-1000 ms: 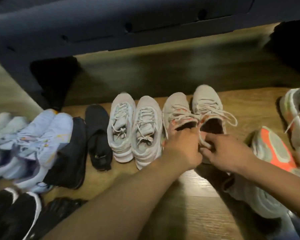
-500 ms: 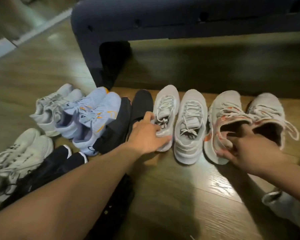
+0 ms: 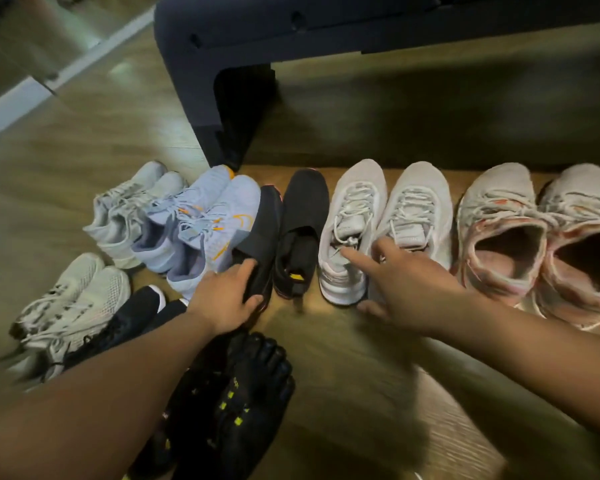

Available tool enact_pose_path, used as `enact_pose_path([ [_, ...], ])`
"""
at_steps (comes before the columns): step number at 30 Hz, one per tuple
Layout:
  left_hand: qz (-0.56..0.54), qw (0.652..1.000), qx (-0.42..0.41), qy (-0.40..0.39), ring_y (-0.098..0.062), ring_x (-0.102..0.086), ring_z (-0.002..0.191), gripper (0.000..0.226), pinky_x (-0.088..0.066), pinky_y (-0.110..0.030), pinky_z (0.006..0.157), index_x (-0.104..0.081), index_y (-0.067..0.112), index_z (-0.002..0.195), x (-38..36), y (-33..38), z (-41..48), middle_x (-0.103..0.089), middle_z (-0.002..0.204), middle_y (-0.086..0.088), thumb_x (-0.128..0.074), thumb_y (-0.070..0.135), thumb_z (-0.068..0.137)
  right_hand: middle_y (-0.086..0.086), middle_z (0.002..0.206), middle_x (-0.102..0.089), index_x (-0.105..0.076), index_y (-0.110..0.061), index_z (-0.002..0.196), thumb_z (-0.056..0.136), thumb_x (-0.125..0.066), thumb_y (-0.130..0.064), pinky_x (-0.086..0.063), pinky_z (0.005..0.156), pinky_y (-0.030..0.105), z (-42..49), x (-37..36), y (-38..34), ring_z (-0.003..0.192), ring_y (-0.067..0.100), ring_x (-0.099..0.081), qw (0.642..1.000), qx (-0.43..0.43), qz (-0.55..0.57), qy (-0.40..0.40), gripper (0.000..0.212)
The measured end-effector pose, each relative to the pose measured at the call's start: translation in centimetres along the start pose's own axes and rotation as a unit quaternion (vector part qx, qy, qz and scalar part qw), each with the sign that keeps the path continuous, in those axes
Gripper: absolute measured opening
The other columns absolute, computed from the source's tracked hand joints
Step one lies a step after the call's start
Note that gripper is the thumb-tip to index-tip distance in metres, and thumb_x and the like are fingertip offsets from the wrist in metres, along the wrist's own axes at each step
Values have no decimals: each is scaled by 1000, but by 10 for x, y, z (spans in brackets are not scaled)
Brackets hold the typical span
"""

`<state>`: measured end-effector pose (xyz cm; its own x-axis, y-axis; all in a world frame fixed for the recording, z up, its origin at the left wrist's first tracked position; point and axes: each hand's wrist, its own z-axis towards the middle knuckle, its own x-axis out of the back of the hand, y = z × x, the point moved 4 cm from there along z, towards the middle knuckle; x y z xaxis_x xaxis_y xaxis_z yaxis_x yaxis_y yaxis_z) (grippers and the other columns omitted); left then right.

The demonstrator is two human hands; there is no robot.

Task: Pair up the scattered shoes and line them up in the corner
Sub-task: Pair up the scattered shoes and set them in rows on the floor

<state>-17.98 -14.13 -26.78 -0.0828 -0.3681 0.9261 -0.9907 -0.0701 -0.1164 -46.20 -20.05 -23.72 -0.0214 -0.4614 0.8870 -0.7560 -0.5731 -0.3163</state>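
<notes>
Pairs of shoes stand in a row on the wooden floor below a dark bench. My left hand [image 3: 227, 299] grips the heel of the left black slip-on shoe [image 3: 264, 233], which leans against a light blue pair [image 3: 205, 230]. Its mate [image 3: 303, 223] stands just to the right. My right hand [image 3: 406, 289] hovers with fingers spread over the heels of the pale white laced pair [image 3: 385, 223], forefinger on the left shoe's tongue. A worn white-and-pink pair [image 3: 541, 237] sits at the far right.
A grey pair [image 3: 129, 209] and a white mesh pair [image 3: 73, 303] lie at the left, with black white-soled shoes [image 3: 132, 317] beside them. Black toe shoes [image 3: 236, 403] lie near my left forearm. The dark bench leg [image 3: 219, 98] stands behind the row.
My left hand moved left from the white laced pair to grip the black slip-on's heel. My right hand left the pink-lined pair and came over the white laced pair. The view shifted left.
</notes>
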Motion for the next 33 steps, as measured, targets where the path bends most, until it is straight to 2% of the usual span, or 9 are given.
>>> enact_pose_path([
  [2,-5,999,-31,-5,-34,-58,109,48,-45,-39,79,-39,17,125,6,12,7,-59,121,-8,-61,37,87,11,132,-32,0,-49,148,92,-52,-56,-54,72,36,16,-6,-6,92,28,-61,1000,-12,-7,-7,77],
  [4,-37,999,-18,8,-35,-58,108,48,-49,-42,78,-39,17,124,11,13,10,-58,122,-8,-64,31,85,13,133,-26,-17,-48,145,94,-52,-52,-53,70,39,28,-10,-11,91,32,-62,999,-23,-5,-28,62],
  [8,-61,998,5,10,-34,-54,119,68,-50,-43,86,-31,22,143,12,11,7,-49,139,-4,-66,29,85,10,128,-31,-48,-30,117,97,-45,-53,-54,71,41,38,-13,-7,82,29,-60,999,-23,-13,-18,31],
  [14,52,998,30,3,-31,-59,111,80,-48,-40,72,-13,23,153,18,28,7,-43,138,-4,-59,27,87,7,120,-37,-51,-27,110,97,-34,-58,-50,64,36,7,-17,14,80,29,-62,995,-20,-93,-9,37],
  [19,154,986,-28,55,-30,-61,101,80,-38,-38,66,-5,26,154,34,63,29,-46,126,-9,-51,11,90,5,117,-37,-49,-28,108,96,-35,-59,-53,67,37,-24,-32,16,80,27,-63,996,-28,-76,-28,36],
  [22,172,979,-83,67,-32,-58,103,66,-37,-40,67,-20,24,149,43,68,42,-45,126,-9,-49,8,92,4,117,-37,-50,-29,106,96,-35,-59,-52,65,36,-28,-32,18,78,26,-63,997,-23,-66,-19,35],
  [26,-9,990,66,122,-43,-59,94,40,-43,-48,69,-40,17,125,55,35,60,-47,116,-14,-51,1,90,3,120,-36,-51,-31,109,96,-37,-58,-50,61,35,-28,-34,18,76,26,-63,998,-17,-66,-14,33],
  [29,-109,987,15,116,-41,-56,99,25,-47,-47,80,-49,18,124,53,47,65,-45,117,-15,-46,23,99,5,121,-35,-50,-30,111,97,-36,-57,-45,57,34,-26,-36,20,73,27,-63,998,-9,-67,-12,33],
  [33,-78,997,-17,-17,-30,-51,117,52,-43,-42,97,-70,21,102,31,73,52,-31,143,-5,-32,57,98,6,120,-33,-50,-28,111,98,-37,-55,-45,58,35,-26,-37,21,73,30,-63,999,-2,-51,-8,33],
])
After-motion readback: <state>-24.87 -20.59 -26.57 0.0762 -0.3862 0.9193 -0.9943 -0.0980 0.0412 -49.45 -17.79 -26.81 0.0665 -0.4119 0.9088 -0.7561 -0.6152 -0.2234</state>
